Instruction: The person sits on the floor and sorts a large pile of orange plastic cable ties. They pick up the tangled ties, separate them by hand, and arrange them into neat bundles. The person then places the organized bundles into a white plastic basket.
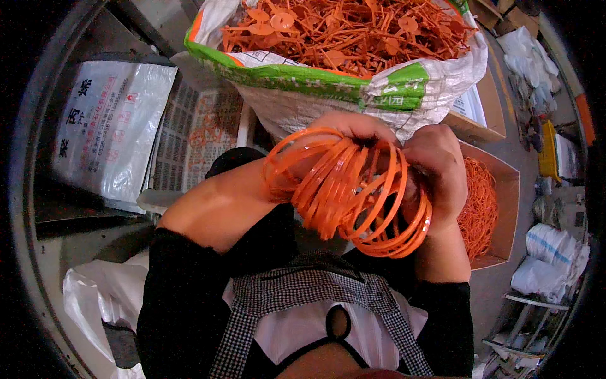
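Observation:
A bunch of thin orange plastic rings [331, 189] hangs between my hands in front of my chest. My left hand [352, 127] reaches in from the left, its fingers curled at the top of the bunch. Several rings cross in front of my left wrist. My right hand [438, 163] is closed at the bunch's right end, and its fingertips are hidden. Just beyond both hands stands a white and green woven sack [303, 87], filled with orange plastic pieces [350, 33] that have thin stems and round discs.
On the right, a cardboard box [506, 213] holds tangled orange plastic strands [478, 208]. A printed white plastic bag [113, 132] and newspaper [201, 128] lie at left. Farther right are white bundles [549, 256], a metal rack [525, 327] and a yellow container [548, 149].

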{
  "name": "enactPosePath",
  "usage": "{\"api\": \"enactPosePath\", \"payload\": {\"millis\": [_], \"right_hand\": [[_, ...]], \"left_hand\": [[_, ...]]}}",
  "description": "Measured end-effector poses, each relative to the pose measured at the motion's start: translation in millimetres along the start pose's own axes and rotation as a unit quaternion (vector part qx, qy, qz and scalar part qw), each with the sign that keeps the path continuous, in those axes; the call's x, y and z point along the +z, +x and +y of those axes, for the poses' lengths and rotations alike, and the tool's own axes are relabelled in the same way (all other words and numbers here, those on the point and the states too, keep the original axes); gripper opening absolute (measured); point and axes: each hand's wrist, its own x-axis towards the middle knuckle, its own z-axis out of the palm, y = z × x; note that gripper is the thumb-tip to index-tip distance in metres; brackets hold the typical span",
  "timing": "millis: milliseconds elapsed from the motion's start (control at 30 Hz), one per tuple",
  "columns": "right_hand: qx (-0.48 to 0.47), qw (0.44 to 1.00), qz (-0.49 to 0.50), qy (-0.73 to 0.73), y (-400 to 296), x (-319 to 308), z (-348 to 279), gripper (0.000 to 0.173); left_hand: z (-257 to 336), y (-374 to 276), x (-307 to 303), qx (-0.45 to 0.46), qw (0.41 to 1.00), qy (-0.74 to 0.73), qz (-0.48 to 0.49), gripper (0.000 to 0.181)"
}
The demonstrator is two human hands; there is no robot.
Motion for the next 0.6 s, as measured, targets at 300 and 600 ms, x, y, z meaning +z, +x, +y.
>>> {"api": "enactPosePath", "payload": {"millis": [300, 600], "right_hand": [[0.065, 0.977, 0.161, 0.125, -16.6, -7.0, 21.7, 0.018], [0.220, 0.851, 0.243, 0.409, -18.5, -19.0, 30.4, 0.025]], "left_hand": [[26.4, -7.5, -4.6, 0.042, 0.991, -0.010, 0.130, 0.019], [22.4, -8.7, -13.5, 0.110, 0.984, -0.073, 0.118, 0.023]]}}
